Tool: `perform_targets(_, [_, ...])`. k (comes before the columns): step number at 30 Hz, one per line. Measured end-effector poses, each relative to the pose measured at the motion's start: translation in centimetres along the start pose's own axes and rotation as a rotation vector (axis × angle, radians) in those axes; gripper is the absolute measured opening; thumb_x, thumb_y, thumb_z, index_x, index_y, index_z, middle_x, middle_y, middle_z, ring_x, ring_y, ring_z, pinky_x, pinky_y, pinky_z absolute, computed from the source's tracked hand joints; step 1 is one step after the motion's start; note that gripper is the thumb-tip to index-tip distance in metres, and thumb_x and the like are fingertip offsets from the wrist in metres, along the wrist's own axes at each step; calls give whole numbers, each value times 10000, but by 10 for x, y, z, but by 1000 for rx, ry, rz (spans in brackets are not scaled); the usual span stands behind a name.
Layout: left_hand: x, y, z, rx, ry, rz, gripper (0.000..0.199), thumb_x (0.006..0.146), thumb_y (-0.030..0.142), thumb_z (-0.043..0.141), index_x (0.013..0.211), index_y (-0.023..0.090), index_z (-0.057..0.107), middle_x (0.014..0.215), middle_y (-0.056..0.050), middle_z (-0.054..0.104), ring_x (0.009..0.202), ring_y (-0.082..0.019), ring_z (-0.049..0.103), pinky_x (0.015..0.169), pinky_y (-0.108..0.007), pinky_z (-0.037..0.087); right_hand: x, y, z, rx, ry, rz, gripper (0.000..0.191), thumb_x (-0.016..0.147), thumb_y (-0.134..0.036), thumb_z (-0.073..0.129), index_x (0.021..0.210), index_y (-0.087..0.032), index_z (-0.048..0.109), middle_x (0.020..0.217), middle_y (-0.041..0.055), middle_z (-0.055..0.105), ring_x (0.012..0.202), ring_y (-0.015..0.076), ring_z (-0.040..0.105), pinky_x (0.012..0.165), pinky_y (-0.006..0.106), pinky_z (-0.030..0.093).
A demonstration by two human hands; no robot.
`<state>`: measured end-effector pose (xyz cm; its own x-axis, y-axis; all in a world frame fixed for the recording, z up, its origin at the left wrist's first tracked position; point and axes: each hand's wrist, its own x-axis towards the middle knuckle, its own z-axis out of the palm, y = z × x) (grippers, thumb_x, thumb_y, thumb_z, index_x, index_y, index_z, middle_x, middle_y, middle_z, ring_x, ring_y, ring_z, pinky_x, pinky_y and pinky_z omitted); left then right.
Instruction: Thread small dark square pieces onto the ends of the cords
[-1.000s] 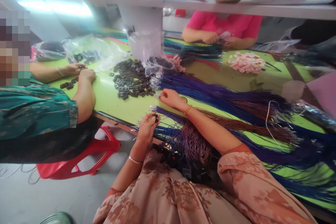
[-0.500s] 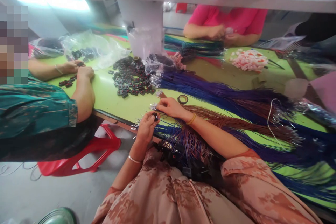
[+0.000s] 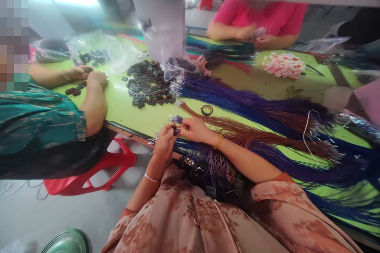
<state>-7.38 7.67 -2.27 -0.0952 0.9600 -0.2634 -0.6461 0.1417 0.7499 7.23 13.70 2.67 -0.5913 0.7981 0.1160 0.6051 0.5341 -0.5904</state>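
Note:
Between the thumb and fingers of my left hand [image 3: 164, 141] is a small black plastic connector [image 3: 175, 130]. My right hand [image 3: 196, 129] pinches a thin wire right at the connector's side; its end is too small to make out. Below my hands, wires with black connectors [image 3: 198, 172] on them gather at my lap. Brown wires [image 3: 246, 134] lie on the table behind my right forearm, and blue wires [image 3: 267, 156] run beneath it. Metal tips of a wire bundle [image 3: 175, 118] show just beyond my fingers.
A pile of black connectors [image 3: 148, 85] and a tape roll [image 3: 207, 110] lie on the green table [image 3: 118, 112]. A co-worker in teal [image 3: 44, 126] sits at left by a red stool [image 3: 113, 162]; another in pink [image 3: 261, 19] works opposite, near pink-white pieces [image 3: 283, 65].
My right hand has moved from the wire tips down and toward me, meeting the connector in my left hand. The left hand has stayed nearly in place.

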Motion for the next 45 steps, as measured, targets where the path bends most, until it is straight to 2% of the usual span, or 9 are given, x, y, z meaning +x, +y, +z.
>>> perform_targets(21, [-2, -2, 5, 76, 51, 35, 359, 617, 251, 816, 915, 166, 634, 842, -26, 689, 778, -123, 639, 772, -267, 502, -1, 1, -1, -95, -60, -82, 214, 851, -228, 501, 699, -148, 629, 679, 38, 640, 577, 115, 460, 573, 251, 252])
perform_targets(27, [0, -6, 3, 185, 85, 48, 373, 624, 284, 805, 918, 152, 617, 803, -27, 680, 713, -112, 626, 708, -241, 494, -2, -5, -1, -166, -113, -18, 187, 836, -231, 524, 729, -139, 647, 720, 59, 657, 612, 129, 488, 573, 256, 240])
perform_targets(30, [-13, -4, 9, 378, 104, 210, 295, 737, 297, 718, 973, 160, 605, 888, -52, 677, 804, -143, 640, 769, -282, 504, 1, 3, -12, -42, -97, -45, 217, 865, -232, 492, 758, -134, 654, 722, 39, 655, 620, 114, 495, 587, 234, 272])
perform_targets(32, [-32, -4, 19, 616, 100, 473, 219, 833, 265, 620, 1033, 177, 602, 983, -70, 667, 914, -162, 631, 847, -311, 492, 6, 10, -23, 76, -79, -41, 242, 884, -236, 466, 790, -131, 662, 720, 21, 655, 625, 104, 505, 597, 218, 300])
perform_targets(34, [-54, -7, 33, 908, -77, 750, 199, 884, 208, 538, 1069, 192, 610, 1016, -78, 664, 964, -170, 615, 891, -328, 476, 11, 14, -30, 125, -110, -23, 244, 878, -236, 471, 793, -123, 670, 714, 17, 662, 627, 101, 515, 600, 212, 320])
perform_targets(36, [-74, -15, 48, 1166, -508, 912, 229, 909, 193, 485, 1097, 191, 615, 1009, -87, 673, 948, -175, 614, 858, -319, 485, 15, 10, -31, 82, -191, -30, 220, 852, -212, 494, 783, -119, 681, 734, 29, 683, 641, 107, 534, 612, 215, 340])
perform_targets(39, [-88, -35, 66, 1424, -1048, 894, 289, 948, 331, 440, 1074, 142, 619, 905, -94, 681, 828, -172, 612, 758, -301, 496, 17, -4, -17, -103, -284, -31, 214, 832, -183, 499, 793, -121, 699, 812, 76, 715, 698, 142, 588, 646, 239, 374])
perform_targets(41, [-89, -47, 70, 1496, -1139, 852, 356, 955, 400, 410, 1007, 123, 627, 849, -92, 683, 779, -176, 606, 726, -305, 492, 18, -14, -3, -243, -309, 18, 226, 840, -196, 495, 836, -117, 706, 869, 118, 723, 764, 184, 629, 674, 259, 403])
perform_targets(45, [-88, -50, 65, 1447, -1084, 940, 446, 934, 473, 425, 1113, 105, 603, 973, -120, 701, 929, -215, 626, 795, -331, 495, 23, -23, 20, -367, -300, 92, 272, 886, -250, 463, 937, -109, 690, 970, 165, 709, 878, 246, 659, 725, 293, 459])
